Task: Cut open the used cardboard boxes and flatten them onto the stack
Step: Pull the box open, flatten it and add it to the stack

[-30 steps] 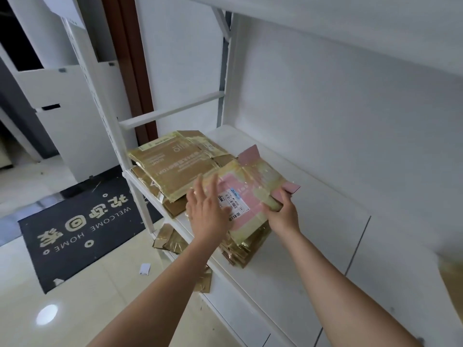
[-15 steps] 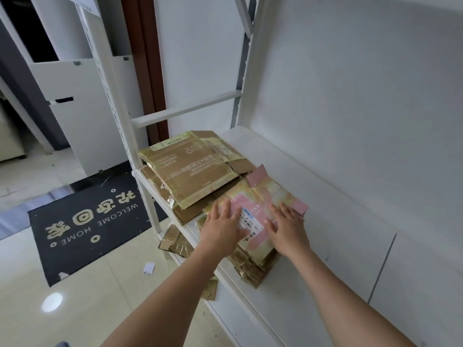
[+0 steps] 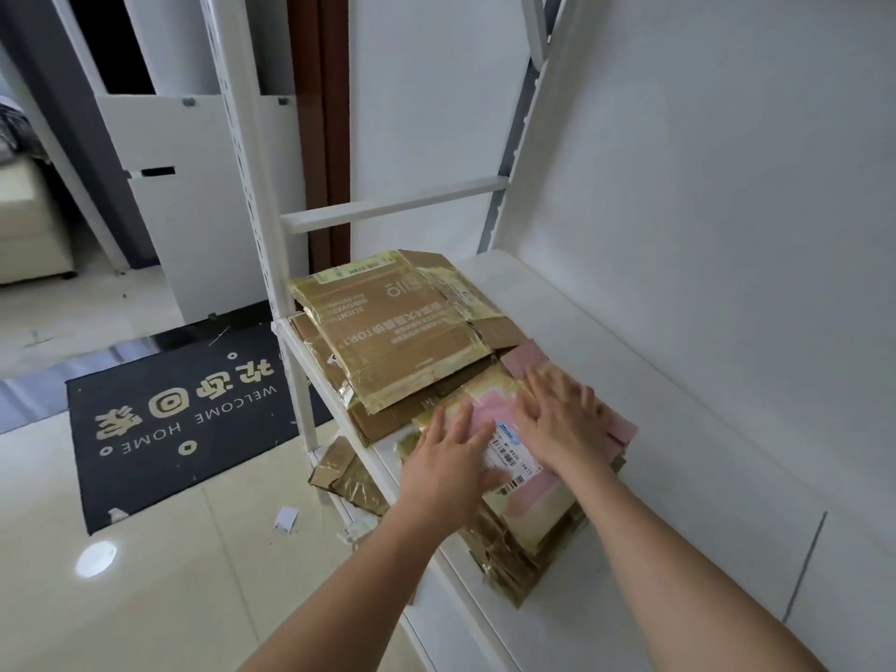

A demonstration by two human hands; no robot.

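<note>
A flattened pink box [image 3: 531,499] wrapped in shiny tape, with a white shipping label, lies on top of a stack of flattened cardboard [image 3: 514,560] on the white shelf [image 3: 654,477]. My left hand [image 3: 448,465] presses flat on its near left part, fingers straight. My right hand [image 3: 557,419] lies flat on its far right part, fingers spread. A second pile of flattened brown boxes [image 3: 397,332] with printed lettering sits just behind, at the shelf's left end.
White shelf posts [image 3: 252,186] and a crossbar [image 3: 392,208] frame the shelf's left end. Crumpled taped cardboard [image 3: 346,475] lies on the lower level. A black welcome mat [image 3: 179,409] and a paper scrap [image 3: 286,518] are on the tiled floor.
My right hand let go of the pink box's edge and came on top of it. Both hands now press it flat on the stack; its raised flaps have gone down.
</note>
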